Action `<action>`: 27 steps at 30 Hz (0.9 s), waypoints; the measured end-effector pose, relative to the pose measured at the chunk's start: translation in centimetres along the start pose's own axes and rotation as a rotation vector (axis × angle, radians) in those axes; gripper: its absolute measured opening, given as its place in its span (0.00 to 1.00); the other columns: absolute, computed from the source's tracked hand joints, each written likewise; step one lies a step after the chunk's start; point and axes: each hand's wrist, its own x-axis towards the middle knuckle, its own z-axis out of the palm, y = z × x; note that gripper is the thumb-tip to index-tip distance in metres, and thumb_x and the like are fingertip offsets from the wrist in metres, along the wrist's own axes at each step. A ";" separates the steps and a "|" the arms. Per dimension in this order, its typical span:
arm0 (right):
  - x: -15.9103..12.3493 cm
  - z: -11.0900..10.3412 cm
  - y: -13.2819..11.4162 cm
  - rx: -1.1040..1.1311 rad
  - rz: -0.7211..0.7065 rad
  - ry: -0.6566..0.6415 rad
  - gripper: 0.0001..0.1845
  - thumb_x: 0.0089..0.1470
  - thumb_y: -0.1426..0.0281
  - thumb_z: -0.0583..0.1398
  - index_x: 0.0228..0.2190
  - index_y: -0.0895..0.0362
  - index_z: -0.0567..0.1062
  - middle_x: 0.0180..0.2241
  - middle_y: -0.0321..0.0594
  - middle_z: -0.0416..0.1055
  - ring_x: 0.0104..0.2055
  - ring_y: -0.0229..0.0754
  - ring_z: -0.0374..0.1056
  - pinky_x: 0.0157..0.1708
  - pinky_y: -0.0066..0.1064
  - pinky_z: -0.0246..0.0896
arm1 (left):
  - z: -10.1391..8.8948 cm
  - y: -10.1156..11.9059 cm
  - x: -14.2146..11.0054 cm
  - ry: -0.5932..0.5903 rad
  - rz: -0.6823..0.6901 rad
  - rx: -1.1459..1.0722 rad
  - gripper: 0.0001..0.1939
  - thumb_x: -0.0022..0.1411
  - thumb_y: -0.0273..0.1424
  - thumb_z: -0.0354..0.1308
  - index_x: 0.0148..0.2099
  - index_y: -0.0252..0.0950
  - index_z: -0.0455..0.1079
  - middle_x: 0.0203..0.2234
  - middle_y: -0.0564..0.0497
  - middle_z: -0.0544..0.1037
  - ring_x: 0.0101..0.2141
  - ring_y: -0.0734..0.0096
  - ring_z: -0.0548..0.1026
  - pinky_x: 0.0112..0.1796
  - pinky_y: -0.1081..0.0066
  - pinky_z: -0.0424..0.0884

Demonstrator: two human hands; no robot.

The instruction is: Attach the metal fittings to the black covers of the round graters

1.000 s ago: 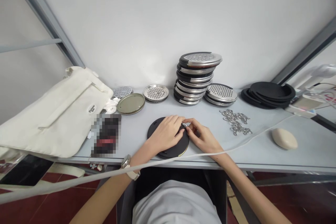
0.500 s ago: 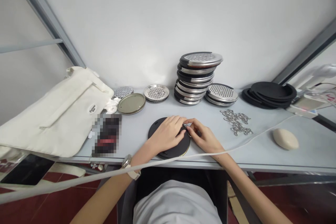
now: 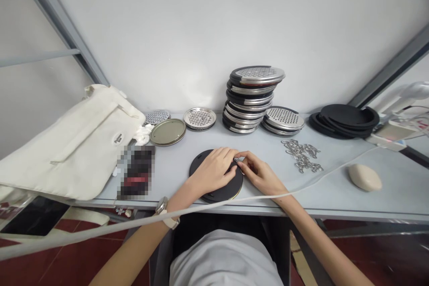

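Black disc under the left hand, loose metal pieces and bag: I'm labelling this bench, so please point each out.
Black disc (image 3: 232,183): head view, near right part of its face.
Metal pieces (image 3: 297,151): head view, middle of the pile.
Bag (image 3: 80,152): head view, front panel.

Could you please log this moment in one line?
left hand: on black disc; right hand: pinching metal bit near rim; metal clips: heaped

A watch (image 3: 161,206) with a rounded, silver-coloured case is worn on the left wrist, fastened by a cream-white strap (image 3: 172,222). The torso is covered by a pale, whitish-grey top (image 3: 224,259), its cloth gathered into soft folds. Both forearms (image 3: 323,241) are bare, as are the left hand (image 3: 214,169) and the right hand (image 3: 261,173).
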 end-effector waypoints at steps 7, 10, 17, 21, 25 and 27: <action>-0.1 0.0 0.0 -0.022 -0.004 0.008 0.15 0.61 0.62 0.51 0.45 0.57 0.67 0.22 0.30 0.58 0.24 0.36 0.57 0.26 0.26 0.55 | 0.1 0.0 0.0 0.003 0.001 0.008 0.08 0.63 0.27 0.50 0.46 0.36 0.61 0.41 0.47 0.70 0.42 0.63 0.69 0.45 0.62 0.66; -0.1 0.0 0.0 -0.032 -0.005 0.006 0.15 0.61 0.62 0.50 0.45 0.57 0.66 0.22 0.30 0.58 0.24 0.36 0.57 0.27 0.27 0.55 | 0.1 0.0 0.0 0.006 -0.002 0.012 0.08 0.63 0.26 0.50 0.45 0.36 0.61 0.40 0.47 0.70 0.42 0.63 0.68 0.45 0.63 0.66; 0.0 0.0 0.0 -0.054 -0.016 0.011 0.15 0.61 0.61 0.50 0.45 0.57 0.66 0.22 0.31 0.58 0.24 0.36 0.58 0.27 0.27 0.56 | -0.1 0.0 0.0 -0.005 0.001 0.007 0.07 0.63 0.27 0.49 0.45 0.36 0.62 0.40 0.47 0.69 0.42 0.63 0.69 0.45 0.62 0.66; 0.0 -0.1 -0.1 -0.062 -0.021 0.012 0.15 0.61 0.62 0.50 0.44 0.57 0.66 0.22 0.31 0.59 0.24 0.36 0.58 0.26 0.27 0.56 | -0.1 0.0 0.0 -0.006 0.002 0.008 0.06 0.63 0.26 0.50 0.44 0.36 0.62 0.40 0.47 0.69 0.42 0.63 0.69 0.44 0.62 0.66; -0.1 0.0 0.0 -0.064 -0.017 0.009 0.14 0.61 0.63 0.50 0.44 0.57 0.66 0.22 0.30 0.58 0.24 0.35 0.57 0.27 0.26 0.55 | 0.0 0.0 0.0 -0.004 -0.002 0.016 0.06 0.63 0.26 0.50 0.44 0.36 0.62 0.40 0.47 0.69 0.42 0.63 0.68 0.44 0.63 0.66; -0.1 0.0 0.0 -0.063 -0.014 0.007 0.14 0.61 0.63 0.50 0.44 0.57 0.65 0.22 0.30 0.57 0.24 0.35 0.57 0.27 0.27 0.55 | 0.0 0.1 0.1 -0.004 0.002 0.015 0.07 0.63 0.26 0.50 0.45 0.35 0.62 0.40 0.47 0.69 0.42 0.63 0.68 0.45 0.64 0.65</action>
